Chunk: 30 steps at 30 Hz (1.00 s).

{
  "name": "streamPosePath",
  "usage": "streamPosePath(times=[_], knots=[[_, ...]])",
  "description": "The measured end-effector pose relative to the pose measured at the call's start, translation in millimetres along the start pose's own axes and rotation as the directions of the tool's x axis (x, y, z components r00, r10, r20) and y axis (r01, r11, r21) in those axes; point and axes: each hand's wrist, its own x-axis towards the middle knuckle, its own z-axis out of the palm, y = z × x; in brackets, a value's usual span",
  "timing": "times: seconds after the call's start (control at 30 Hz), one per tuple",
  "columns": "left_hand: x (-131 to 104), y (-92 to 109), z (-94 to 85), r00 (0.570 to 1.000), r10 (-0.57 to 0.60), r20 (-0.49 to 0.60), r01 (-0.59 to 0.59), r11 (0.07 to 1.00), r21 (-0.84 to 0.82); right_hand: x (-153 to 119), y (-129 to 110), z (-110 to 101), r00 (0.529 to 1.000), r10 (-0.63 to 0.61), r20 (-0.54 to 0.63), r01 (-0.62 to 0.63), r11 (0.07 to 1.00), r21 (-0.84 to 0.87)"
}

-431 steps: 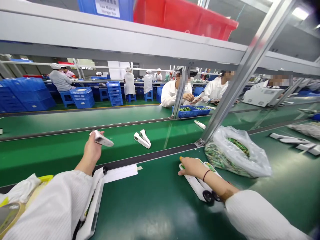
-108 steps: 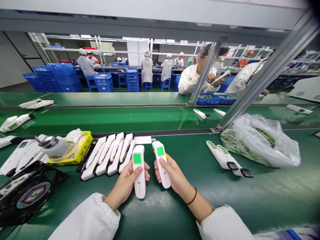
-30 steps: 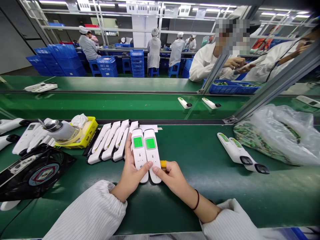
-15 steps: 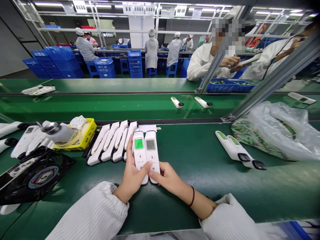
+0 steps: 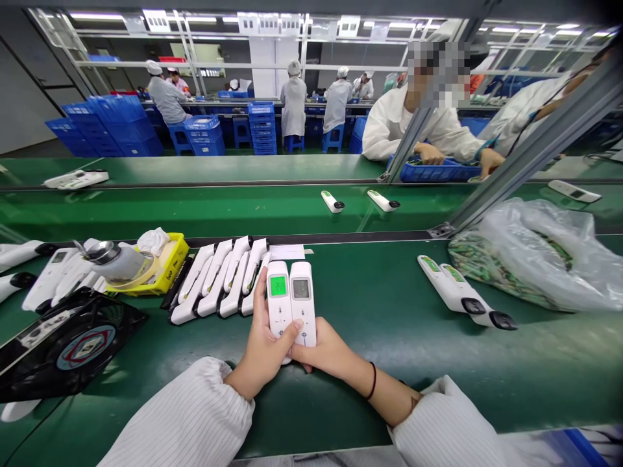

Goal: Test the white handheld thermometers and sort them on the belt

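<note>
Two white infrared thermometers stand side by side in my hands, screens facing me. The left thermometer (image 5: 279,310) has a lit green display, and the right thermometer (image 5: 303,305) a grey one. Fingers of my left hand (image 5: 260,360) wrap the left one from its outer side, while the thumb reaches across to the lower front of the right one. My right hand (image 5: 333,350) is closed round the bottom of the right thermometer, its fingers mostly hidden. Just behind them to the left, a row of several white thermometers (image 5: 210,303) lies on the green bench (image 5: 370,298).
At left are a yellow basket (image 5: 171,272), a metal pump bottle (image 5: 117,264) and a black fan (image 5: 73,350). Two thermometers (image 5: 452,292) and a plastic bag of circuit boards (image 5: 530,259) lie right. Beyond, the belt (image 5: 195,206) carries two more; a co-worker (image 5: 389,123) sits behind a frame post.
Both held thermometers have shifted slightly right and down. My left thumb sits on the right thermometer's front. The two on the belt moved left. The co-worker's hands lowered to the blue tray.
</note>
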Motion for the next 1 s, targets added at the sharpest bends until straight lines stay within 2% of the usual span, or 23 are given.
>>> streamPosePath(times=[0.43, 0.5, 0.57, 0.63, 0.83, 1.0], knots=[[0, 9, 2.9, 0.997, -0.063, 0.039, 0.066, 0.995, -0.08, 0, 1, 0, 1.0, -0.001, -0.007, 0.001, 0.999, 0.043], [1, 12, 0.7, 0.988, -0.112, 0.106, 0.125, 0.983, -0.133, 0, 1, -2, 1.0, -0.003, -0.012, 0.004, 0.997, 0.075], [2, 14, -2.3, 0.959, -0.178, 0.219, 0.223, 0.953, -0.203, 0, 1, -4, 1.0, -0.022, 0.003, 0.022, 0.992, 0.122], [3, 14, -4.9, 0.936, -0.208, 0.282, 0.275, 0.935, -0.223, 0, 3, -5, 0.999, -0.043, 0.01, 0.041, 0.987, 0.157], [6, 7, -7.8, 0.973, -0.09, 0.214, 0.112, 0.989, -0.094, 1, 8, -6, 0.994, -0.105, -0.037, 0.11, 0.981, 0.159], [7, 12, -10.0, 0.965, -0.139, 0.22, 0.167, 0.98, -0.111, 2, 5, -3, 0.996, -0.089, -0.016, 0.09, 0.987, 0.131]])
